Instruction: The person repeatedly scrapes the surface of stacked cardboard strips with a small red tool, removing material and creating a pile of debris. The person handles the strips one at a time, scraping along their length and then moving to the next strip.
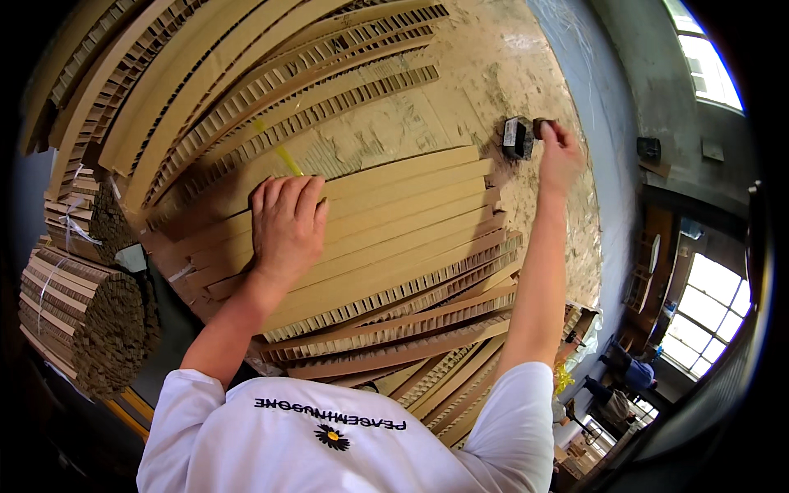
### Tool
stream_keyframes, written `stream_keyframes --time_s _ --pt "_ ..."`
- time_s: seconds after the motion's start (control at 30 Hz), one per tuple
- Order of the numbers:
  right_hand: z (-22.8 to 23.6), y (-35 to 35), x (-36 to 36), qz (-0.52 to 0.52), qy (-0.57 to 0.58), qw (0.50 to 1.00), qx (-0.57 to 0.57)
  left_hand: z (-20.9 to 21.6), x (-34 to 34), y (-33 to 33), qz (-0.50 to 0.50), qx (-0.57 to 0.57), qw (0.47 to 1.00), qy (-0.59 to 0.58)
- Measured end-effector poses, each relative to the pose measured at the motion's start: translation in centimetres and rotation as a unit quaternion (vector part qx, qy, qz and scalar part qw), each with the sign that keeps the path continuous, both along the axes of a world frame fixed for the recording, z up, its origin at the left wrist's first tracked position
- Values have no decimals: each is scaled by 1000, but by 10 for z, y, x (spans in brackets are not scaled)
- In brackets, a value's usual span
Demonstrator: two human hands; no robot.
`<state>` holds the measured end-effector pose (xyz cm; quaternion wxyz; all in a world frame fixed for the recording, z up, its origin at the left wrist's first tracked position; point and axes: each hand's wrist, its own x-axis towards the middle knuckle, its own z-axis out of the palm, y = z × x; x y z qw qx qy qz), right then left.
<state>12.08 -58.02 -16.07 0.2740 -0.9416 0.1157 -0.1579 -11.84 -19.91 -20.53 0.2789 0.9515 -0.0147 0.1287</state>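
My left hand [288,220] lies on the far edge of a row of flat brown cardboard strips [386,238], fingers bent over that edge and close together. The strips lie side by side on the work table; some nearer ones show a honeycomb core. Out to the far right, my right hand [561,160] pinches a small dark block [541,127]. Just left of that block sits a small black box [518,138] with a white label on it. What the pinched block is exactly, I cannot make out.
Long honeycomb cardboard strips [320,103] are stacked at the far left. Tied rolls of honeycomb cardboard [90,316] stand left of the table. More strips [460,370] lie close to my body. People [633,374] are in the right background.
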Motion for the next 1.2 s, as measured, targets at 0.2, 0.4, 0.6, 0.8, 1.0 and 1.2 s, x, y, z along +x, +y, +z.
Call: stream_keyframes --time_s 0.2,0.4,0.6,0.8,1.0,1.2 --pt "33 75 -73 282 49 915 285 9 6 10 11 -53 997 47" --pt "10 106 -90 428 71 885 169 -3 12 10 4 -92 995 32" --pt "9 122 -79 538 -21 842 -29 -9 12 7 16 -91 996 5" --pt "6 119 -75 545 -38 835 -68 -7 12 6 14 -83 996 2" --pt "7 120 -69 551 -48 826 -107 -8 13 6 14 -85 996 -8" --pt "11 124 -71 555 -16 824 -113 -7 13 6 13 -86 996 -6"
